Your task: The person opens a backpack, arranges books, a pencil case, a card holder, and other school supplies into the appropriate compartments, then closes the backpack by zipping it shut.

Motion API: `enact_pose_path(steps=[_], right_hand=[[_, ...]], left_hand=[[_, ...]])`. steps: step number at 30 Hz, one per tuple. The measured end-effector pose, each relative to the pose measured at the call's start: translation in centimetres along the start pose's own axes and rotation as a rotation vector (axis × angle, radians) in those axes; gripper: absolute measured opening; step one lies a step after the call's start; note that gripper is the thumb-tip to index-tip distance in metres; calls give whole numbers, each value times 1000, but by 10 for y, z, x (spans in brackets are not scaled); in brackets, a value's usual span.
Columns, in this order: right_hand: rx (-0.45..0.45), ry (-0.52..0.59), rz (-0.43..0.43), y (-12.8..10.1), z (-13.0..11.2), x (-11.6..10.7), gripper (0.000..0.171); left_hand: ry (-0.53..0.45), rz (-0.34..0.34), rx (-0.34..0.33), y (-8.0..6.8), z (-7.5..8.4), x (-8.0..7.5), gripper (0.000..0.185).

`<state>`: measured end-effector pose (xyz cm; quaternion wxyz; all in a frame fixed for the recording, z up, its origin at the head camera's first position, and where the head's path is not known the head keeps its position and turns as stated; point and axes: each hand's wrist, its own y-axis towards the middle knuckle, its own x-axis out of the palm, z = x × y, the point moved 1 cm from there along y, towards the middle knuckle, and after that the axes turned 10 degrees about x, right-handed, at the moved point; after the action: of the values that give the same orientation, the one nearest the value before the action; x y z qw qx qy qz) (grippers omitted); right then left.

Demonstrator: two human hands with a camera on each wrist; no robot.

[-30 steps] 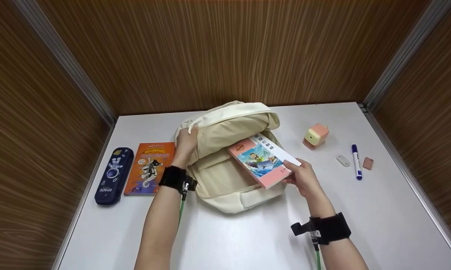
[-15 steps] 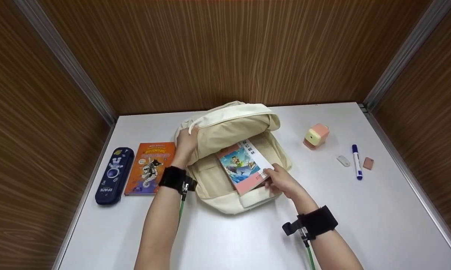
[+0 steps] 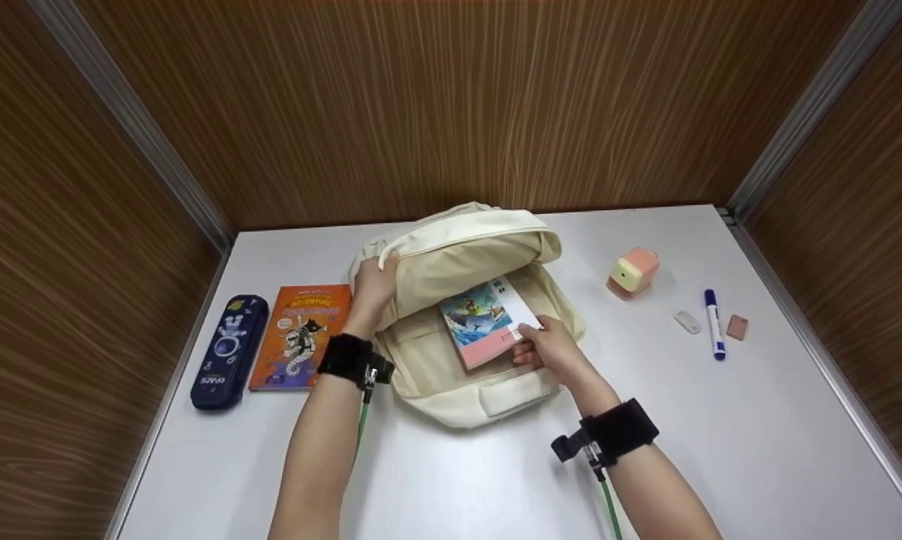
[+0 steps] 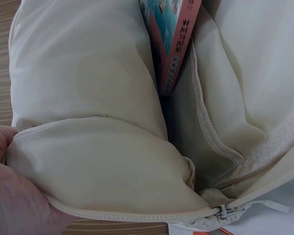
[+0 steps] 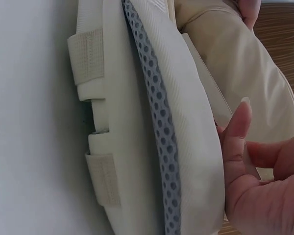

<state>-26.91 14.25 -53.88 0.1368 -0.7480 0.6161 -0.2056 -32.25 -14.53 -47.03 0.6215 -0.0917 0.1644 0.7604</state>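
Note:
A cream backpack point(image 3: 436, 409) lies on the table with its main compartment unzipped. My left hand point(image 3: 374, 289) grips the edge of its raised flap; in the left wrist view the thumb and fingers point(image 4: 14, 196) pinch the zippered rim. A pink and white book point(image 3: 485, 322) with a picture cover lies mostly inside the compartment, its far end under the flap. My right hand point(image 3: 552, 349) holds the book's near right corner, thumb on the cover and fingers below. In the right wrist view that hand point(image 5: 264, 181) is beside the bag's padded edge, and the book is mostly hidden.
Left of the bag lie an orange book point(image 3: 297, 337) and a navy pencil case point(image 3: 230, 352). To the right are a pink and yellow pencil sharpener point(image 3: 632, 273), a white eraser point(image 3: 687, 322), a blue-capped marker point(image 3: 714, 324) and a small pink eraser point(image 3: 737, 327). Wood-grain panels point(image 3: 466, 105) enclose the table.
The right hand has moved left with the pink book, bringing it deeper into the backpack and further under the flap. The left hand keeps holding the flap in nearly the same place.

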Motion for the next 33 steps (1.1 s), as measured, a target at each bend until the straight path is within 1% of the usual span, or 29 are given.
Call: enact_pose_path(steps=[4,7,10,12,14,16,18,19,20,22,24,26,27,28,29,31,33], right_hand=[[15,15,-21,8,-5,6,28],[16,37,-37,12,-7,12,24],[11,36,-20,15,-8,18,17],[11,9,-9,16,-8,22,18],[27,24,-42,15,-7,25,23],[52,72,-112,14,-6,27,27],[78,155,-192,14,-5,29,25],[94,185,-212,13,-5,30,24],[109,192,-219,13,-5,30,22],[105,152,-211,11,-6,28,33],[80,58,-169,7,-11,25,45],[8,-35,-112,2,-20,21,49],[-49,-60,-73,-1,-26,18,48],[-111,-72,-19,-3,-33,16,42],[-181,-74,40,-6,-41,13,37],[-347,-78,176,-11,-58,7,30],[-500,-155,321,-13,-73,0,27]], left_hand=[[3,1,-5,0,-1,0,36],[13,1,-9,-1,-1,0,37],[26,5,-10,-1,0,0,36],[31,7,-2,-1,0,1,36],[26,0,5,-2,-1,1,37],[13,-5,14,-2,-1,0,38],[9,-8,23,-3,-1,0,38],[9,-12,26,-3,-1,0,38],[8,-12,28,-3,-1,1,38],[10,-14,30,-3,-2,1,36],[11,-19,29,-4,-3,2,36],[6,-20,26,-4,-4,2,36],[7,-17,27,-5,-4,3,36],[7,-15,30,-5,-4,3,35],[11,-11,34,-5,-5,4,36],[14,-13,46,-6,-5,5,36],[29,-14,58,-7,-6,5,35]])
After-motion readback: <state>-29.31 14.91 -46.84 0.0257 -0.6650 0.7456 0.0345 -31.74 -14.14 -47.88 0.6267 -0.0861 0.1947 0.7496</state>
